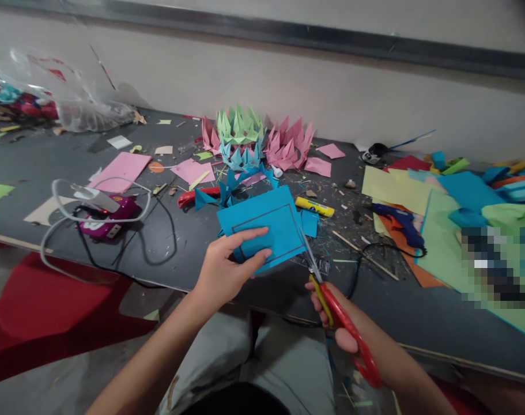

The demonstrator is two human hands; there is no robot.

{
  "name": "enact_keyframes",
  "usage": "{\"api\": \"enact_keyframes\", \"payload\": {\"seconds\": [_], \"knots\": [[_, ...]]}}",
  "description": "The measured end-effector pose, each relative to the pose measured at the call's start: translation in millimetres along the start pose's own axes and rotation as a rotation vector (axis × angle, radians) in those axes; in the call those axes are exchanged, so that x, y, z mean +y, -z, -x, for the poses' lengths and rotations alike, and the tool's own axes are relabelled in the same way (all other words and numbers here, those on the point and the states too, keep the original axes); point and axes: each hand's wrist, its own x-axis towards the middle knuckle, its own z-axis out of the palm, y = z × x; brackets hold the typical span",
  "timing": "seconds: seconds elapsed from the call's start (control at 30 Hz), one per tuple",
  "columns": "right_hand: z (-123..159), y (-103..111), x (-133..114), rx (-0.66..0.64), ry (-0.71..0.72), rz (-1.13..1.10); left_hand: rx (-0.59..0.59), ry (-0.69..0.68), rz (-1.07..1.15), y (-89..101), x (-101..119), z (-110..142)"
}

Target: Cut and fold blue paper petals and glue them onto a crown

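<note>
"Red-handled scissors (336,308), right hand (347,300) clamped on them. Sheet?"

"Blue sheet (282,227), at the blades. Left hand (219,268) pinches it, thumb and fingers. Best: sheet taut, short snips, follow drawn line (262,218)."

"Beyond?"

"Yellow tube (314,207), then spiky paper rings (290,145)."

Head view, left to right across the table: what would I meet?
Purple electrical box → red object → blue sheet with drawn outline → yellow tube → blue glue gun.

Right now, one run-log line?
left hand: holds blue paper | right hand: holds scissors | blades: at paper's right edge | glue stick: beside paper
</note>
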Motion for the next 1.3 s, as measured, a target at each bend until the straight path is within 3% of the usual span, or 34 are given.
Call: {"api": "enact_keyframes", "payload": {"seconds": [0.4,0.6,0.93,1.13,1.3], "knots": [[-1,-1,20,-0.061,-0.139,-0.101,-0.004,0.059,0.068,-0.2,1,0],[-2,-1,16,-0.08,-0.122,-0.068,-0.018,0.118,0.119,-0.2,2,1],[-10,-7,19,-0.091,-0.226,-0.134,-0.028,0.221,0.204,-0.7,1,3],[-9,-8,12,-0.095,-0.182,-0.125,-0.028,0.2,0.199,1.7,1,2],[-10,-11,10,-0.096,-0.176,-0.128,-0.066,0.276,0.249,2.2,3,4]]}}
